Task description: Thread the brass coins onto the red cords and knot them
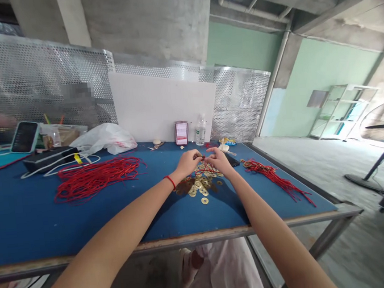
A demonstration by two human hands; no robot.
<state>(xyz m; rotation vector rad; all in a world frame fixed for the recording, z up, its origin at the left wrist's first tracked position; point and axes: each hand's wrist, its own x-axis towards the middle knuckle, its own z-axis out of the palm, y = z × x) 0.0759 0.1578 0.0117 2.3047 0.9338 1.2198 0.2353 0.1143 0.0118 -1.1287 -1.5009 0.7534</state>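
Note:
My left hand (187,163), with a red cord bracelet on its wrist, pinches what looks like a brass coin above the pile. Close by on its right, my right hand (218,159) has its fingertips together on a red cord (208,171) that hangs down between the hands. Fingers partly hide the spot where coin and cord meet. Under both hands lies a loose pile of round brass coins with holes (198,184); one single coin (204,200) lies nearer to me.
A bundle of red cords (97,179) lies left on the blue tabletop (124,219). Red cords with coins (272,175) lie right. Behind stand a phone (181,133), a clear bottle (200,130) and a plastic bag (106,138). A black power box (48,159) sits far left.

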